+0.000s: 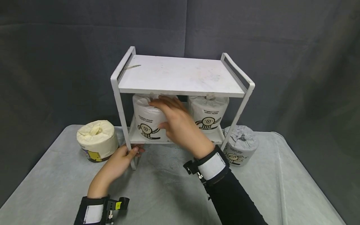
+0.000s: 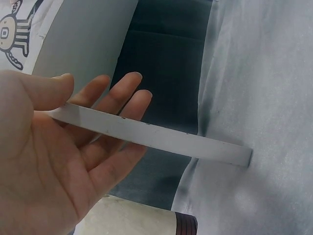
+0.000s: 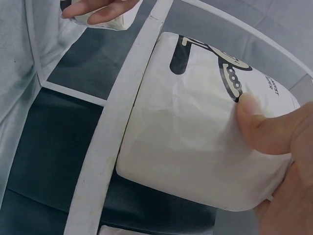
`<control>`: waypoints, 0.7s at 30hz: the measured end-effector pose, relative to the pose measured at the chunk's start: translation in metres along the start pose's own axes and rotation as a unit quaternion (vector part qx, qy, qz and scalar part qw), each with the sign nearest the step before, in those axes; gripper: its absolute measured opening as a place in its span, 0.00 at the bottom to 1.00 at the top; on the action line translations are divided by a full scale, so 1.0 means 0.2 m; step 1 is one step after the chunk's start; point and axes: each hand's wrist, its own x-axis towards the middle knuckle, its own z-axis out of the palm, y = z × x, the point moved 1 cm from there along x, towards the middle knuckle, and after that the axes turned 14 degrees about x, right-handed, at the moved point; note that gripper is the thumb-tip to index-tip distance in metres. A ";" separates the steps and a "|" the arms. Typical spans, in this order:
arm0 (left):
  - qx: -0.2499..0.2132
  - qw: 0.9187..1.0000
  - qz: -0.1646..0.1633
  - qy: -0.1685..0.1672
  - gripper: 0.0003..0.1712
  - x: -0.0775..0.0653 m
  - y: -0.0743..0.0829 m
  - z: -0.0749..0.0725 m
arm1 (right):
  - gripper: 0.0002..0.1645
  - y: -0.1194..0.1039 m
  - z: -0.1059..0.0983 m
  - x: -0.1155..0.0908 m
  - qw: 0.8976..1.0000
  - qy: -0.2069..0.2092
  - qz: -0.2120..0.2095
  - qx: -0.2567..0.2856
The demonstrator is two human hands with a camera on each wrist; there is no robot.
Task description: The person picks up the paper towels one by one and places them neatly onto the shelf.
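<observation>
On the lower shelf of a white two-tier rack [image 1: 181, 76] stands a wrapped toilet paper roll [image 1: 149, 120] with a black cartoon figure. My right hand [image 1: 182, 125] grips this roll, thumb on its front side and fingers over the top. In the right wrist view the thumb [image 3: 266, 129] presses the wrapper, and the roll's base sits at the shelf's edge bar [image 3: 117, 103]. Lower down, my left hand [image 1: 121, 161] holds the rack's front left leg [image 2: 161, 137], thumb on one side and fingers behind it.
A second wrapped roll [image 1: 208, 115] stands on the lower shelf's right side. On the cloth-covered table [image 1: 168, 193], a cream-wrapped roll [image 1: 98, 139] is left of the rack and another white roll [image 1: 240, 147] right of it. A dark curtain [image 1: 281, 62] hangs behind.
</observation>
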 end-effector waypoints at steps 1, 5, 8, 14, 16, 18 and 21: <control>0.000 1.000 0.000 0.000 0.19 0.00 0.00 0.00 | 0.43 0.00 0.00 0.00 1.000 0.000 -0.003 0.001; 0.002 1.000 -0.001 0.001 0.19 0.00 0.01 0.00 | 0.43 0.01 0.00 0.01 1.000 -0.001 -0.003 0.002; 0.002 1.000 0.000 0.002 0.19 0.00 0.00 0.00 | 0.44 0.02 0.01 0.02 1.000 -0.007 0.007 0.001; -0.001 1.000 0.000 -0.001 0.20 0.00 0.00 0.00 | 0.44 0.03 0.00 0.04 1.000 -0.016 0.017 0.005; -0.002 1.000 -0.001 -0.001 0.20 0.00 0.00 0.00 | 0.43 0.03 -0.01 0.05 1.000 -0.017 0.016 0.008; -0.002 1.000 -0.002 -0.002 0.20 0.00 0.00 0.00 | 0.43 0.04 -0.01 0.05 1.000 -0.021 0.016 0.009; -0.001 1.000 -0.004 -0.003 0.20 0.00 0.00 0.00 | 0.43 0.05 -0.02 0.06 0.999 -0.028 0.020 0.007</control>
